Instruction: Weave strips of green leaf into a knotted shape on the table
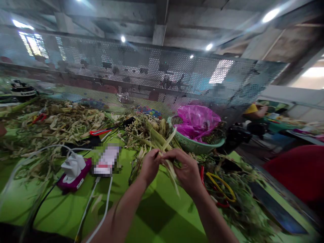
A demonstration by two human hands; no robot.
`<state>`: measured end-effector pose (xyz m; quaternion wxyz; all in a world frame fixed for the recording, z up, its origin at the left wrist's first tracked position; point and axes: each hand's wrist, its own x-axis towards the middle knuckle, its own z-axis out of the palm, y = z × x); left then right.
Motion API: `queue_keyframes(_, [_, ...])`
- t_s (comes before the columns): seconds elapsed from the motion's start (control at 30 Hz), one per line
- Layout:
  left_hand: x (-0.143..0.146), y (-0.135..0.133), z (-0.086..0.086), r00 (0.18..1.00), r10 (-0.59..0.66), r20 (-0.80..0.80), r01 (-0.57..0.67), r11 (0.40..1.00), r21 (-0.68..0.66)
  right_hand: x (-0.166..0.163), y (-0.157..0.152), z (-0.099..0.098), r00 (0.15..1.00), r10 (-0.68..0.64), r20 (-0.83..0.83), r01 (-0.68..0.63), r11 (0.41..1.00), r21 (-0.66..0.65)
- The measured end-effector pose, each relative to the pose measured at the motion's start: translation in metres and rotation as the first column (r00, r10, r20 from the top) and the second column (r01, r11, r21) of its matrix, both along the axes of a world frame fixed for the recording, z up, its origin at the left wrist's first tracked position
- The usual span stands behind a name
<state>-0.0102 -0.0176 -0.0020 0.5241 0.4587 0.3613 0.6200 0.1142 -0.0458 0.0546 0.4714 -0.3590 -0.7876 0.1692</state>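
"What's in the hands?"

"I see the left hand point(150, 166) and right hand point(186, 168) in a narrow pinch; pale plant strips point(172, 173) between them, at six o'clock in my view."

"Any risk?"

"Too hard a pull might split them; a leftward swing might snag the white cable point(108, 197) at seven o'clock."

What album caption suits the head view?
Left hand and right hand hold pale plant strips above a green table, near a mint-green basket.
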Motion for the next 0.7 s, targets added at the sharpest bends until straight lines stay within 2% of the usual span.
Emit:
queue_keyframes(0.1, [0.000,0.003,0.004,0.980,-0.062,0.188,0.087,0.988,-0.124,0.009,0.007,-0.002,0.989,-0.081,-0.123,0.067,0.992,-0.108])
queue_keyframes(0.2, [0.001,0.002,0.008,0.938,-0.097,0.334,0.166,0.968,-0.186,0.013,0.017,-0.009,0.963,-0.136,-0.232,0.075,0.965,-0.252])
queue_keyframes(0.27, [0.001,0.000,0.011,0.915,-0.129,0.382,0.213,0.959,-0.186,0.013,0.022,-0.014,0.949,-0.140,-0.282,0.046,0.948,-0.314])
queue_keyframes(0.37, [-0.001,-0.004,0.013,0.878,-0.200,0.435,0.274,0.955,-0.115,0.011,0.025,-0.018,0.935,-0.142,-0.326,0.018,0.935,-0.354])
queue_keyframes(0.43, [-0.002,-0.005,0.014,0.861,-0.240,0.448,0.302,0.951,-0.071,0.010,0.025,-0.018,0.936,-0.154,-0.315,0.040,0.940,-0.339])
queue_keyframes(0.5, [-0.003,-0.006,0.015,0.868,-0.234,0.437,0.303,0.948,-0.093,0.010,0.025,-0.018,0.949,-0.165,-0.270,0.086,0.956,-0.282])
queue_keyframes(0.63, [-0.003,-0.004,0.016,0.926,-0.095,0.365,0.192,0.952,-0.238,0.012,0.025,-0.018,0.980,-0.161,-0.116,0.151,0.984,-0.091])
queue_keyframes(0.7, [-0.003,-0.001,0.015,0.931,-0.052,0.361,0.155,0.952,-0.264,0.013,0.025,-0.017,0.987,-0.158,-0.037,0.158,0.987,-0.003])
